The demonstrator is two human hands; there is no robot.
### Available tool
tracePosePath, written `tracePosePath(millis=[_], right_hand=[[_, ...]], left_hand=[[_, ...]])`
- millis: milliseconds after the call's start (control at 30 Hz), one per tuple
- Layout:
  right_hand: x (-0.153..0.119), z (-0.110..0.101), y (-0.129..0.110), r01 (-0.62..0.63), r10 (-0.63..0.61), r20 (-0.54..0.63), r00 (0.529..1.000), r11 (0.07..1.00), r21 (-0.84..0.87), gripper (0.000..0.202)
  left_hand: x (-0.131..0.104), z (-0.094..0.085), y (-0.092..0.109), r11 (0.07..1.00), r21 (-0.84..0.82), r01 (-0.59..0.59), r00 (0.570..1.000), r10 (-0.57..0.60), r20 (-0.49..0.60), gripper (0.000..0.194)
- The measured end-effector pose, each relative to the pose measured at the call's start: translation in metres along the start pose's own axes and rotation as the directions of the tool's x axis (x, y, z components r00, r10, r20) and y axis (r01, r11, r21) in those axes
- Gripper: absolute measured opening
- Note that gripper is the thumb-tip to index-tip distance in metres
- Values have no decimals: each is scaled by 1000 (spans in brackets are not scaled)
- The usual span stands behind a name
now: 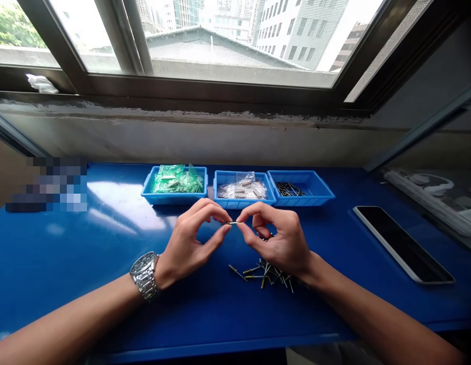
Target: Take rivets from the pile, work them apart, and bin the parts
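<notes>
My left hand (191, 242) and my right hand (278, 238) meet above the blue table (86, 243), pinching one small metal pin (232, 222) between their fingertips. The left thumb and forefinger hold its left end, the right thumb and forefinger its right end. A silver watch (144, 275) is on my left wrist. Beneath my right hand lies a loose pile of pins (260, 273) on the table, partly hidden by the hand.
Three blue trays stand in a row behind my hands: one with green bags (174, 180), one with clear bags (243, 188), one with dark pins (301, 188). A phone (402, 242) lies face up at the right. A window and wall are behind.
</notes>
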State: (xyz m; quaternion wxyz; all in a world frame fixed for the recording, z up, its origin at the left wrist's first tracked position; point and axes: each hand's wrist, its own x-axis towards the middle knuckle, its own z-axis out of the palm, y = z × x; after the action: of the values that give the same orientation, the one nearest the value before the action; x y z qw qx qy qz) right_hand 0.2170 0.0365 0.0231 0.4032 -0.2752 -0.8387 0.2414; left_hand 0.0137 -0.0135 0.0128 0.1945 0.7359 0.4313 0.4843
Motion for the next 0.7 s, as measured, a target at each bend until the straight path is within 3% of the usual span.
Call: tracePosePath(millis=[167,233,367,500,633,700], right_hand=[[0,4,8,-51,47,169,984,998,21,6],[2,2,10,-50,51,175,983,999,-11,7],[12,-25,18,-86,82,-27,996,978,-190,9],[22,-69,40,-252,135,-265,955,841,-479,13],[23,-95,60,-382,266,-277,923,700,-603,13],[22,-96,59,-380,276,-262,925,700,-604,13]], left_hand=[[0,1,-2,999,33,-28,999,28,16,8],[0,1,-3,999,47,-17,999,15,34,9],[0,0,-4,998,55,42,999,-43,26,16],[-1,0,-3,998,38,50,996,-52,69,15],[-1,0,-4,998,31,53,995,-56,87,16],[-1,1,-4,998,31,60,994,-62,90,17]])
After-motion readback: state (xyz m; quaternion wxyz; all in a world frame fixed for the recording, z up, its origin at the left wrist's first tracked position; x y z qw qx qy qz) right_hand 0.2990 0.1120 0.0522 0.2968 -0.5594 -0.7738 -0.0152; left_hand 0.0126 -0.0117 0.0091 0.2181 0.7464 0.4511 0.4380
